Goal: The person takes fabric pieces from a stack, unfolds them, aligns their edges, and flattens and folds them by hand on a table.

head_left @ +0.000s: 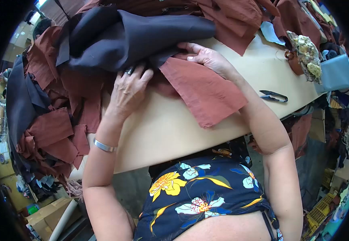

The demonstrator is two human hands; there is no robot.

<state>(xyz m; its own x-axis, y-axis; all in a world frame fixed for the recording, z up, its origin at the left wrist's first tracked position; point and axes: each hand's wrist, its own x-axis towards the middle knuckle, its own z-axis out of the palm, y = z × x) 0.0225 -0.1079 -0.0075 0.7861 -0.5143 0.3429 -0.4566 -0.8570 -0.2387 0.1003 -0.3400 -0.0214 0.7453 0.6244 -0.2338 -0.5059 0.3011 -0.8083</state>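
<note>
L hand [129, 90] at dk cloth [154, 38], R hand [211, 60] on red pc [206, 94], couldn't tell either grip, snips [280, 97] lay on bench [158, 128]

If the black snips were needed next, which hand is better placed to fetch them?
Probably the right hand: the snips lie beside its forearm, while the left hand is farther off, at the dark fabric.

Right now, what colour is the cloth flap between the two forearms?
Plain reddish brown: the cloth flap shows best in the head view.
</note>
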